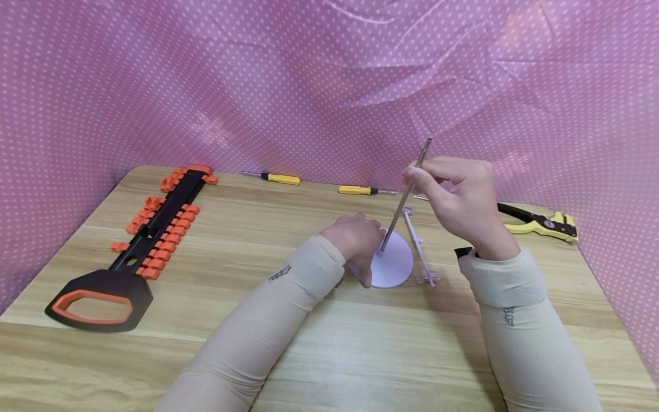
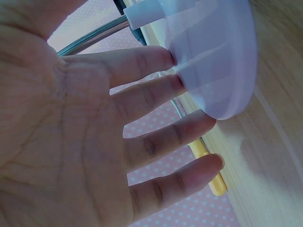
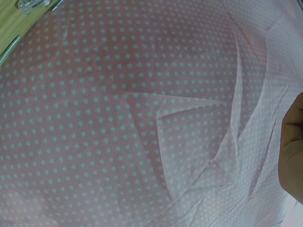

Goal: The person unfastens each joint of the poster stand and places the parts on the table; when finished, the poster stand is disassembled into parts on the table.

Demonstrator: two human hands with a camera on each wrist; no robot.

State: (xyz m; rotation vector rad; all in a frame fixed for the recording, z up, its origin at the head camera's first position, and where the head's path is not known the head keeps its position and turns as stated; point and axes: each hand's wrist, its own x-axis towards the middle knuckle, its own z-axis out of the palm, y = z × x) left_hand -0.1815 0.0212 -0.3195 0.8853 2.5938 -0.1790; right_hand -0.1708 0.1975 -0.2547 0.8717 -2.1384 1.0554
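Note:
A metal rod leans up and to the right from the middle of a pale round base lying on the table. In the left wrist view the rod enters a short collar on the disc. My left hand holds the disc's left edge, thumb at the near side, fingertips at the far side. My right hand pinches the rod near its upper end between thumb and fingers. In the right wrist view only part of the right hand shows.
A white bar with clear ends lies right of the disc. Two yellow screwdrivers lie at the back edge, yellow-black pliers at the right. A black holder with orange clips lies left. Pink dotted cloth hangs behind.

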